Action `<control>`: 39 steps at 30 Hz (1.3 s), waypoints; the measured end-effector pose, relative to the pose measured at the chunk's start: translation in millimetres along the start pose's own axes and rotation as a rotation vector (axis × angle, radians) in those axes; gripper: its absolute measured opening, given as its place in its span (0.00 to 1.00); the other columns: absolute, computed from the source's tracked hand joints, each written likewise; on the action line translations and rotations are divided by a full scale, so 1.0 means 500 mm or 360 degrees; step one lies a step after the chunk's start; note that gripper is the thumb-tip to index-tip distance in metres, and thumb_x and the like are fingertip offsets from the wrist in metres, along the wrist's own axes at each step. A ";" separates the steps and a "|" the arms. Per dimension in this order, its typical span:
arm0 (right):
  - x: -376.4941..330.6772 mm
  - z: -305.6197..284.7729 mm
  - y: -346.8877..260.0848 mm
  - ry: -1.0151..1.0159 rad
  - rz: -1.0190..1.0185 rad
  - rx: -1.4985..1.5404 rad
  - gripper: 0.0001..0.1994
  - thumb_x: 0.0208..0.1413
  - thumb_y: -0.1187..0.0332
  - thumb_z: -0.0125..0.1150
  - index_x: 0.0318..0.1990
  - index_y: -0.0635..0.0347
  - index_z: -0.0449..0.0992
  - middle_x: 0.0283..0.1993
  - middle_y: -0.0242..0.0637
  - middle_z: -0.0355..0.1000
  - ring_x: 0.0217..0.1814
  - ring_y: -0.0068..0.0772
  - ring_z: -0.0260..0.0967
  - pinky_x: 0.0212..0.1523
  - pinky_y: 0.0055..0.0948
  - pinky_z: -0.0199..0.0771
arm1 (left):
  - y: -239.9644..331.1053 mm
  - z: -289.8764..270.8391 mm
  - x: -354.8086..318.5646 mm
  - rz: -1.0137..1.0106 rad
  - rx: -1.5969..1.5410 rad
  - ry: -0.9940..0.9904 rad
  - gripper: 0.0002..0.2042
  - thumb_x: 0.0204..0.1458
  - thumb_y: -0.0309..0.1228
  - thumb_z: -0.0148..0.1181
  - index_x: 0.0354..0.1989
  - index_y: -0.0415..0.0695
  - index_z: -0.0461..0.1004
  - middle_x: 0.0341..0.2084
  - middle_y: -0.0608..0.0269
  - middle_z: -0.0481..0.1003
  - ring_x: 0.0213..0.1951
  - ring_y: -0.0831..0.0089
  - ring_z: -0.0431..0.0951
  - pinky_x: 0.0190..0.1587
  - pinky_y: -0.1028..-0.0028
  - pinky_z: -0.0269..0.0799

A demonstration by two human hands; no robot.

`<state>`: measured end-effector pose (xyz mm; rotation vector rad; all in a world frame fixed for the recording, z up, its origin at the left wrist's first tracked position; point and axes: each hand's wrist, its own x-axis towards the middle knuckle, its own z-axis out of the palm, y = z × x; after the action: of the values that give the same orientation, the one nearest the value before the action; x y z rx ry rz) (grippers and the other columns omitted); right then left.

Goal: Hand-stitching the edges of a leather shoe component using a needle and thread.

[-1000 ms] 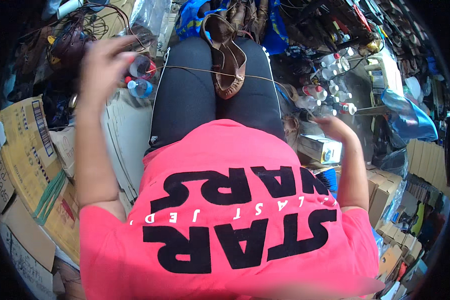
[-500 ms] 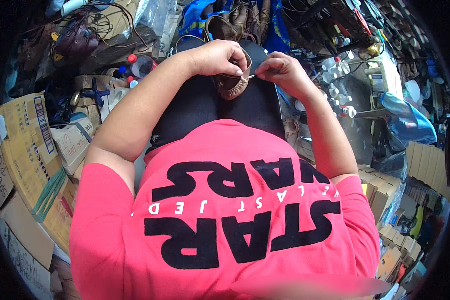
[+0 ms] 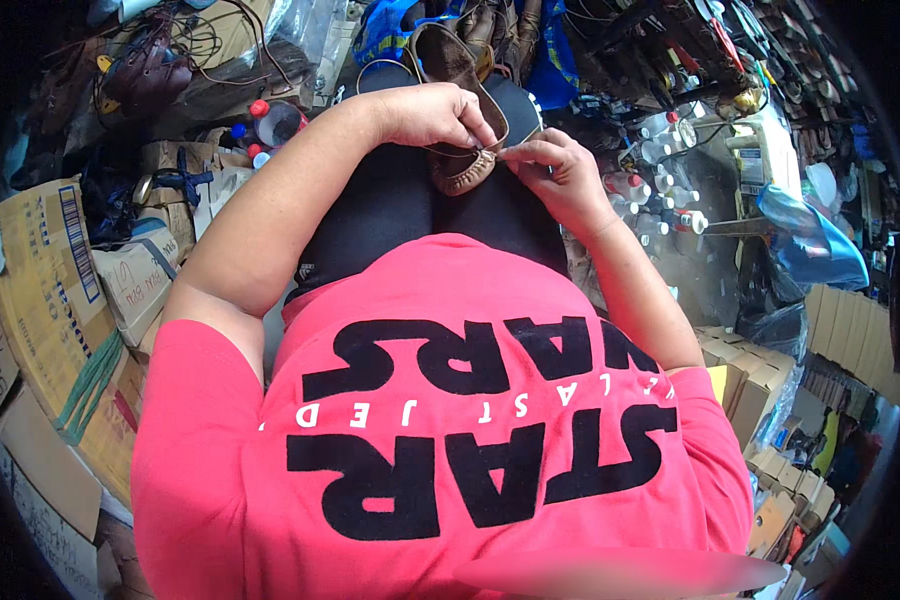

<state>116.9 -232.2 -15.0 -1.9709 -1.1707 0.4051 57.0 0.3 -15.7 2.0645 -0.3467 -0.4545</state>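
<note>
A brown leather moccasin (image 3: 463, 181) with a gathered, puckered toe rests across my lap, toe towards me, its heel end stretching away between my knees. My left hand (image 3: 448, 117) is closed on the shoe's upper edge near the toe seam, fingers bent down over it. Just to its right, my right hand (image 3: 562, 178) pinches at the same seam, thumb and forefinger together and touching the edge. Whatever lies between those fingertips is too small to make out. A thin cord loop (image 3: 378, 64) shows beyond my left wrist.
More brown shoes (image 3: 485, 35) lie ahead by a blue bag (image 3: 385, 35). Plastic bottles (image 3: 670, 190) crowd the right side. Cardboard boxes (image 3: 45, 270) are stacked at the left, and a red-capped bottle (image 3: 278, 122) stands near my left forearm.
My right hand has come in from the right and slightly down to the seam, where its fingertips now meet the shoe. The left hand keeps its hold; more of the shoe's far end shows.
</note>
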 end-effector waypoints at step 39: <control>-0.232 -0.140 0.148 -0.0122 0.1095 -0.0216 0.14 0.60 0.59 0.57 0.43 0.60 0.80 0.32 0.24 0.75 0.35 0.13 0.64 0.36 0.21 0.65 | 0.124 -0.017 -0.168 0.0116 -0.2429 0.1694 0.20 0.63 0.42 0.45 0.19 0.48 0.62 0.26 0.64 0.70 0.27 0.72 0.70 0.41 0.69 0.66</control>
<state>143.0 -382.0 -40.7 -2.4675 -0.5365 0.7679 -17.7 11.0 57.1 0.5580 0.4753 0.4086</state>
